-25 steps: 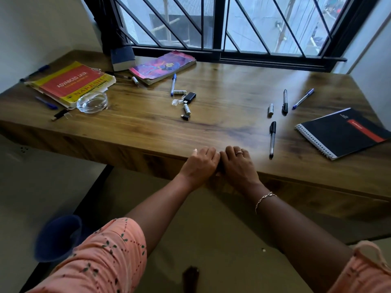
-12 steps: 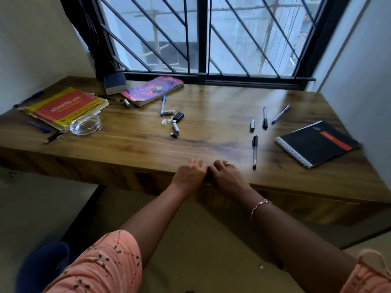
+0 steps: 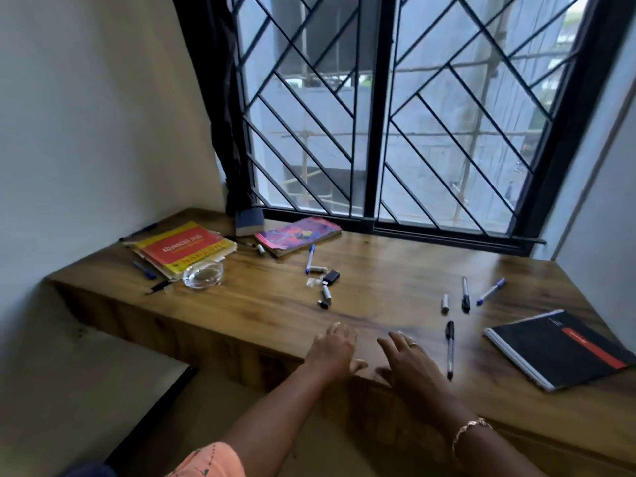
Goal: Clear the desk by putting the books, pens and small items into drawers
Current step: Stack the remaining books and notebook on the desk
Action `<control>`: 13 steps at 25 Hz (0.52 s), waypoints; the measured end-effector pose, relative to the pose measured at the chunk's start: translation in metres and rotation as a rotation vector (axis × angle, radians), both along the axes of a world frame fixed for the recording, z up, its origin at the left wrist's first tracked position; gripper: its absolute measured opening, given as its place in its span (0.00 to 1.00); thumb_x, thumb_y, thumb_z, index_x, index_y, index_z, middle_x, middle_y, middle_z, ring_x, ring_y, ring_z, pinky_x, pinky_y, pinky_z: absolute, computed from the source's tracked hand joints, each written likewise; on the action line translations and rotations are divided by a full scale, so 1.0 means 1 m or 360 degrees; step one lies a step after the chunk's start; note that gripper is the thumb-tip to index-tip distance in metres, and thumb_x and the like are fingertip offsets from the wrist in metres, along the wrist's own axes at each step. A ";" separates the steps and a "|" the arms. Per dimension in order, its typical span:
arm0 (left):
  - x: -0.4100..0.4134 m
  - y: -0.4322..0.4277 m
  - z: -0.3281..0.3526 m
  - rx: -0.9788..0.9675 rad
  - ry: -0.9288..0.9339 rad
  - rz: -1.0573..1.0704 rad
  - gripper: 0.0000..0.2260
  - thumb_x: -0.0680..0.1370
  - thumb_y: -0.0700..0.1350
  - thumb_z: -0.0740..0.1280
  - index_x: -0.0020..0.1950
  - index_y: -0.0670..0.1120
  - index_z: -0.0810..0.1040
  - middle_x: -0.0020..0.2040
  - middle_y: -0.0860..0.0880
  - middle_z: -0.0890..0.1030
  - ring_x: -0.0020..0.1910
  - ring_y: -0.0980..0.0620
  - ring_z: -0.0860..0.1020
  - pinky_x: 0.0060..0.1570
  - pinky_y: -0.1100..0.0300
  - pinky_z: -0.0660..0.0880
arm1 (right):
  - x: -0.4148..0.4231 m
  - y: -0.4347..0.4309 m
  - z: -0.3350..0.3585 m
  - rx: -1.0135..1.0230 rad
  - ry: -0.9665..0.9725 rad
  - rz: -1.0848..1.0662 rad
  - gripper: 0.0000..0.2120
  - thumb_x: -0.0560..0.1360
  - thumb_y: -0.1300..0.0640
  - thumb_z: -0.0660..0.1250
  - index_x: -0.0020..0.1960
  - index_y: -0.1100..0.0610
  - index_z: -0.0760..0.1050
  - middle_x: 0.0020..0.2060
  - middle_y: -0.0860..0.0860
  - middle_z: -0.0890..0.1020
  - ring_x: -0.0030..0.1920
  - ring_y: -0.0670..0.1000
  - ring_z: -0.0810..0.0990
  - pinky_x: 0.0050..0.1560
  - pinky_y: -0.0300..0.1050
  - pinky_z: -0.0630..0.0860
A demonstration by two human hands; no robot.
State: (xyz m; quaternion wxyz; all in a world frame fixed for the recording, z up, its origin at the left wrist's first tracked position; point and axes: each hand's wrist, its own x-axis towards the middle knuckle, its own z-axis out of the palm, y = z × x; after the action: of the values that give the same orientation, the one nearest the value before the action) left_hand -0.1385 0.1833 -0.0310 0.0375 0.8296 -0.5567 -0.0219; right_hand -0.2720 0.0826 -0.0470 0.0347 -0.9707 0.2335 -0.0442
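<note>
Two bare hands rest at the near edge of the wooden desk (image 3: pixel 378 270), side by side with a gap between them. The left hand (image 3: pixel 332 351) and the right hand (image 3: pixel 407 356), which wears a ring and a wrist bracelet, each have an open grip, fingers spread flat on the wood, holding nothing.

Just right of the right grip lies a clear pen with a black cap (image 3: pixel 449 349). Beyond it, further from the grip, sit a small white cylinder (image 3: pixel 445 302), a black-tipped pen (image 3: pixel 465 293) and a blue-capped pen (image 3: pixel 490 291). Far right of the grip lies a black spiral notebook with a red stripe (image 3: pixel 559 349).

Ahead of the left grip is a cluster of small items: batteries, a black lighter-like block (image 3: pixel 331 277) and a blue pen (image 3: pixel 310 258). Further left and away lie a pink and purple paperback (image 3: pixel 297 235), a red and yellow book (image 3: pixel 184 249) and a clear glass ashtray (image 3: pixel 203 274).
</note>
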 end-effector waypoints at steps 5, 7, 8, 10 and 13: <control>0.058 0.003 0.009 -0.0301 0.0160 0.0082 0.24 0.77 0.56 0.62 0.69 0.46 0.65 0.66 0.45 0.68 0.66 0.46 0.67 0.62 0.51 0.69 | 0.066 0.001 0.005 0.0052 -0.0064 0.0058 0.26 0.77 0.45 0.59 0.72 0.50 0.58 0.70 0.51 0.64 0.69 0.52 0.64 0.68 0.43 0.64; 0.089 0.005 0.011 -0.0419 0.0312 0.0167 0.24 0.76 0.56 0.63 0.68 0.46 0.66 0.65 0.46 0.69 0.65 0.47 0.68 0.62 0.53 0.69 | 0.103 0.002 0.007 0.0115 -0.0097 0.0073 0.27 0.76 0.45 0.60 0.72 0.50 0.58 0.69 0.50 0.65 0.67 0.51 0.66 0.66 0.42 0.65; 0.105 0.006 0.013 -0.0475 0.0368 0.0204 0.24 0.76 0.55 0.64 0.69 0.47 0.66 0.65 0.46 0.69 0.65 0.47 0.68 0.61 0.55 0.69 | 0.123 0.002 0.008 0.0138 -0.0113 0.0087 0.27 0.76 0.46 0.61 0.72 0.49 0.58 0.69 0.51 0.65 0.66 0.51 0.67 0.65 0.42 0.66; 0.135 0.009 0.020 -0.0591 0.0485 0.0292 0.25 0.75 0.54 0.66 0.69 0.47 0.66 0.66 0.46 0.69 0.65 0.48 0.68 0.61 0.57 0.68 | 0.158 0.003 0.010 0.0182 -0.0144 0.0110 0.27 0.76 0.46 0.62 0.72 0.50 0.58 0.69 0.51 0.65 0.65 0.52 0.69 0.63 0.42 0.69; 0.179 0.019 0.033 -0.0690 0.0617 0.0378 0.24 0.75 0.53 0.67 0.68 0.47 0.67 0.66 0.47 0.69 0.65 0.50 0.69 0.59 0.59 0.69 | 0.208 0.003 0.016 0.0209 -0.0155 0.0129 0.25 0.76 0.46 0.61 0.70 0.50 0.61 0.67 0.52 0.67 0.62 0.53 0.72 0.60 0.45 0.72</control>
State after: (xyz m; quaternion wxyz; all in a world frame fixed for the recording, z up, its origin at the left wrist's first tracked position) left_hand 0.0403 0.2019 0.0024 0.3213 0.8419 -0.4300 -0.0560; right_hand -0.0644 0.0861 -0.0311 0.1115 -0.9717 0.1944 -0.0746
